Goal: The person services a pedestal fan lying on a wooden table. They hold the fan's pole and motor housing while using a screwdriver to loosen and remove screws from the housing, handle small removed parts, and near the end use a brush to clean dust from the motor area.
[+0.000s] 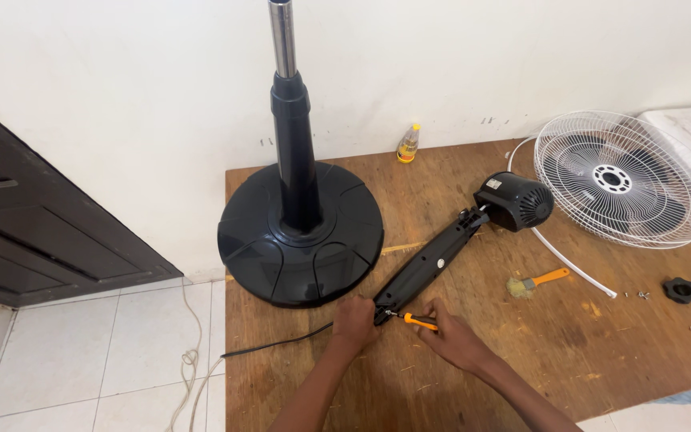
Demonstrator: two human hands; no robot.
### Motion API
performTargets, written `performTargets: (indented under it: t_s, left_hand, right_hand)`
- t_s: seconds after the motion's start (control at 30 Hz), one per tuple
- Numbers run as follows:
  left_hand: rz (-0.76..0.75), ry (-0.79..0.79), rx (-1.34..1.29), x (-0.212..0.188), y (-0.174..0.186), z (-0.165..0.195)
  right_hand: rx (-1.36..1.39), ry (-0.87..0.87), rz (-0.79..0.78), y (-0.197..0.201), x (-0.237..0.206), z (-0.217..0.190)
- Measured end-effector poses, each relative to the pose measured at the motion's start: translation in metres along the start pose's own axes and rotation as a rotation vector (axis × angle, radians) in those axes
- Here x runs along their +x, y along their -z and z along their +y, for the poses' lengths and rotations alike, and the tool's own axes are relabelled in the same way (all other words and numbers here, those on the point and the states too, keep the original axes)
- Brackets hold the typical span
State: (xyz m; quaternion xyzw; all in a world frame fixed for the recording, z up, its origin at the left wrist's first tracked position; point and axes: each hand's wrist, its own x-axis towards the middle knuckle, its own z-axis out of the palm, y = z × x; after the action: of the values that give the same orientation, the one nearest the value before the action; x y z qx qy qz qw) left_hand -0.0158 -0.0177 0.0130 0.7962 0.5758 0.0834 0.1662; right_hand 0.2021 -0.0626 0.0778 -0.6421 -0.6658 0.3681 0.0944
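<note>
We grip the fan neck (429, 264) end in our left hand (355, 322) | right hand (451, 340) pinches orange screwdriver (419, 322) | on the bench (521, 352)

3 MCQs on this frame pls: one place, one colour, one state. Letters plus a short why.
1. Where does the small bottle stand?
A. at the wall, on the table's far edge
B. on the fan base
C. on the floor tiles

2. What colour is the handle of the brush?
A. blue
B. orange
C. white

3. How is the white fan grille?
A. mounted on the motor
B. off the motor, lying on the table
C. hung on the pole

Answers: 1 A, it stands on the wooden table against the wall. 2 B, orange handle with pale bristles. 3 B, it lies apart from the black motor housing.
</note>
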Motion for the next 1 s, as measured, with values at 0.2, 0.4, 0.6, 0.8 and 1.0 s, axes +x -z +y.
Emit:
performTargets:
  t_s: [0.2,0.4,0.6,0.8,1.0]
  left_hand:
    - [-0.056,0.017,0.005,0.002,-0.002,-0.001]
    - [0.056,-0.018,-0.020,0.001,-0.003,-0.001]
    - [0.036,-0.006,-0.019,0.001,-0.003,-0.001]
    - [0.049,-0.017,-0.007,0.001,-0.003,-0.001]
    - [0.021,0.007,0.016,0.000,-0.005,-0.001]
  right_hand:
    - [-0.278,0.413,0.237,-0.003,0.005,0.004]
    - [-0.158,-0.151,0.085,-0.006,0.008,-0.016]
    - [-0.107,0.397,0.229,0.001,0.005,-0.014]
    - [-0.193,-0.050,-0.010,0.002,0.005,-0.014]
    - [-0.086,-0.016,0.087,-0.004,0.002,-0.008]
